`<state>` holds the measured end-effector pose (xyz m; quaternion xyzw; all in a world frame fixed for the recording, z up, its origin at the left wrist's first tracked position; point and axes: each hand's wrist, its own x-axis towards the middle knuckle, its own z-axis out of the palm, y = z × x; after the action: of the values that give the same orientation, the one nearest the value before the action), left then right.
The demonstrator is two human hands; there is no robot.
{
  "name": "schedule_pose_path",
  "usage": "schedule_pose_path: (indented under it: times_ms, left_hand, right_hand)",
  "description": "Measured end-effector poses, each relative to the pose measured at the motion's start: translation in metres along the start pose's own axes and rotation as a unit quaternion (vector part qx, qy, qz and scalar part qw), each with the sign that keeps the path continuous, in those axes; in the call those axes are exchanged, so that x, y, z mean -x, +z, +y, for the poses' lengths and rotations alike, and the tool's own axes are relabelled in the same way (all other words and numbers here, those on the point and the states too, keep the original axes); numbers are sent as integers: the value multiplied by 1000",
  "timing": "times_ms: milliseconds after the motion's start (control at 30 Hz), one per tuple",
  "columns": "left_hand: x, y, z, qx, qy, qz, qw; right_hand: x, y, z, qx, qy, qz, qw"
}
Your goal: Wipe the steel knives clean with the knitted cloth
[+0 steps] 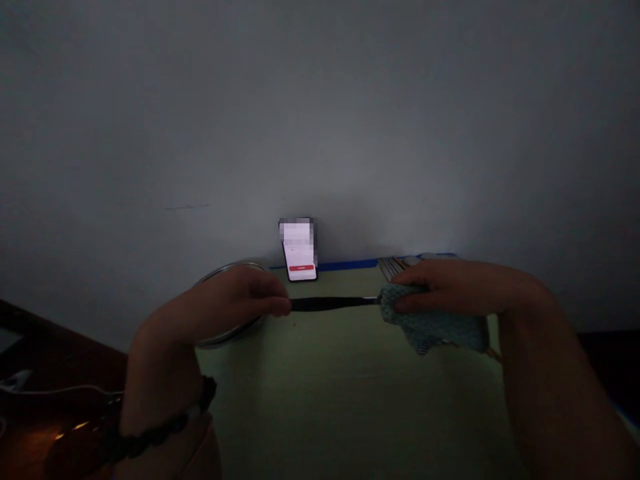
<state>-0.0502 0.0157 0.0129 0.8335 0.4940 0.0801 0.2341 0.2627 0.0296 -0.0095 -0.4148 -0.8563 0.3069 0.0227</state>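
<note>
A utensil with a long black handle (pixel 333 304) is held level above the table, across the middle of the view. The fingertips of my left hand (pixel 250 293) pinch the handle's left end. My right hand (pixel 440 287) is closed around a green-grey knitted-looking cloth (pixel 440 327), which wraps the utensil where the black handle meets a short bit of bare metal. Cloth and fingers hide the utensil's head, so its exact kind does not show.
A lit phone (pixel 301 257) leans against the grey wall (pixel 320 120) at the table's back edge. Behind my left hand is a round metal-rimmed dish (pixel 235 339). Several thin sticks or utensil handles (pixel 390 268) lie behind my right hand. The light green table (pixel 340 400) fills the front.
</note>
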Motion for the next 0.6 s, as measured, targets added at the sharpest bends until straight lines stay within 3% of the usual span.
schedule_pose_path:
  times_ms: [100, 267, 433, 600]
  left_hand:
    - [-1, -1, 1, -35, -52, -22, 998]
    - [-13, 8, 17, -64, -50, 25, 996]
    - [-27, 18, 35, -59, 2, 38, 998]
    - [-33, 27, 38, -41, 53, 46, 997]
  right_hand:
    - [1, -1, 4, -1, 10, 11, 1000]
    - [1, -2, 3, 7, 30, 50, 998]
    - [-15, 5, -17, 41, -13, 64, 997]
    - [-28, 15, -34, 67, -60, 63, 994]
